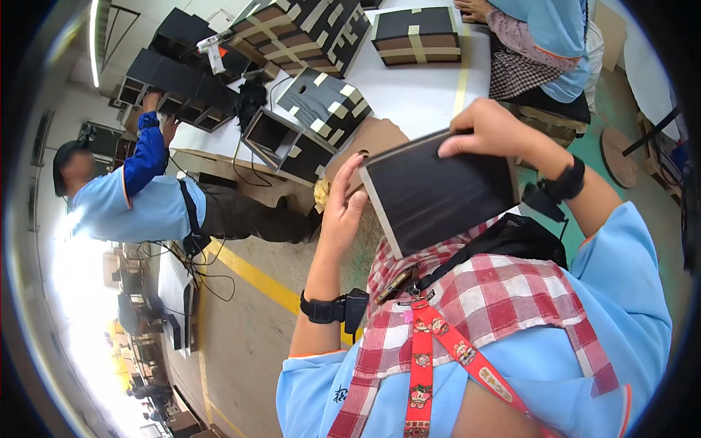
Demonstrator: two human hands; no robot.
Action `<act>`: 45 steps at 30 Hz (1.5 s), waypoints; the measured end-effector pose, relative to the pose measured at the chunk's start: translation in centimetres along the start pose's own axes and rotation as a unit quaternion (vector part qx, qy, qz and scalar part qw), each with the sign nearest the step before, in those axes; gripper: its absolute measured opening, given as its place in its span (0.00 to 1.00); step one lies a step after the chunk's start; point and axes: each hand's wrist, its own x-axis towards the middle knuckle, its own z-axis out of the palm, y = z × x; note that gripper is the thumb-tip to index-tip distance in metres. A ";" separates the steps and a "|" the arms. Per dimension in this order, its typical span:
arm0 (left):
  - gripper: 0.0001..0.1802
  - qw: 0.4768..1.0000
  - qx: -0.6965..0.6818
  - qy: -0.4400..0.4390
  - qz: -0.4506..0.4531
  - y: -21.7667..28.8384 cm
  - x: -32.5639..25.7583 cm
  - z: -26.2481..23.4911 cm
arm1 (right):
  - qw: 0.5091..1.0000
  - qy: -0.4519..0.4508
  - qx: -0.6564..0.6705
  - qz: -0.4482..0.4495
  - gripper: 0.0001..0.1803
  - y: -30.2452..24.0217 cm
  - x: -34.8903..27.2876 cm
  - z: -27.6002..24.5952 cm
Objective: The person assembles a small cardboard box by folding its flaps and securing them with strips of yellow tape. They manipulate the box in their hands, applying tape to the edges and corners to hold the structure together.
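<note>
Gripping a dark board panel [438, 193] at chest height, left hand [342, 204] on its near edge, right hand [485, 130] clamped over the top; probably mid-carry, steady placement onto counter [416, 102] needed.

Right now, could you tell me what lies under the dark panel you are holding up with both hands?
Under the dark panel, held by the left hand and right hand, show a red checked apron and a black pouch. Whatever lies directly behind the panel is covered.
</note>
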 end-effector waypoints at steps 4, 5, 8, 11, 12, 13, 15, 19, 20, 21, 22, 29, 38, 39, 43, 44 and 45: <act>0.40 0.988 -0.098 -0.080 -0.084 0.7 0.6 1.1 | 0.984 -0.127 0.118 0.039 0.31 2.3 2.8 0.0; 0.40 0.987 -0.113 -0.060 -0.099 0.1 0.7 1.3 | 0.980 -0.143 0.130 0.039 0.31 3.1 3.4 0.7; 0.35 0.975 -0.168 -0.055 -0.131 -3.1 0.7 1.6 | 0.979 -0.174 0.103 0.011 0.33 4.7 4.8 1.9; 0.25 0.963 -0.191 -0.052 -0.185 -5.7 -0.2 2.7 | 0.977 -0.212 -0.031 -0.018 0.34 4.1 6.9 2.0; 0.23 0.959 -0.172 -0.064 -0.217 -5.8 -0.5 3.1 | 0.970 -0.223 -0.087 -0.048 0.34 3.7 7.5 1.9; 0.20 0.957 -0.162 -0.048 -0.237 -4.6 -0.7 4.0 | 0.959 -0.233 -0.143 -0.078 0.34 3.5 8.1 1.8; 0.21 0.966 -0.124 -0.071 -0.217 -5.9 -0.7 4.0 | 0.968 -0.190 -0.129 -0.098 0.33 3.7 9.2 2.4; 0.17 0.972 -0.113 -0.079 -0.188 -7.5 -0.3 3.6 | 0.972 0.043 -0.144 -0.183 0.16 2.6 8.9 5.4; 0.15 0.974 -0.059 -0.108 -0.190 -7.5 -0.2 3.4 | 0.959 0.134 -0.147 -0.202 0.13 1.5 7.9 6.8; 0.14 0.972 -0.007 -0.139 -0.191 -6.2 0.2 3.3 | 0.985 0.106 -0.057 -0.125 0.09 -0.5 6.2 7.3; 0.12 0.965 0.047 -0.172 -0.194 -5.6 0.3 3.2 | 0.996 0.032 0.027 -0.078 0.09 -2.4 4.6 7.6; 0.10 0.943 0.207 -0.195 -0.174 -5.2 1.2 2.6 | 0.985 0.078 -0.089 -0.123 0.12 -5.7 0.9 13.0; 0.10 0.978 0.184 -0.081 -0.052 -5.2 -0.8 4.6 | 0.972 0.114 -0.139 -0.152 0.12 -7.4 0.0 12.8; 0.10 0.975 0.198 -0.087 -0.049 -4.5 -0.6 4.8 | 0.973 0.118 -0.132 -0.148 0.13 -7.6 -0.3 12.4; 0.10 0.967 0.229 -0.111 -0.031 -1.6 0.3 5.5 | 0.972 0.170 -0.093 -0.130 0.12 -7.4 -1.0 11.3; 0.10 0.966 0.230 -0.118 -0.026 -1.2 0.4 5.7 | 0.975 0.169 -0.072 -0.123 0.12 -7.1 -1.2 11.1; 0.10 0.964 0.240 -0.118 -0.017 -1.0 0.4 5.8 | 0.978 0.167 -0.050 -0.117 0.13 -6.8 -1.4 11.0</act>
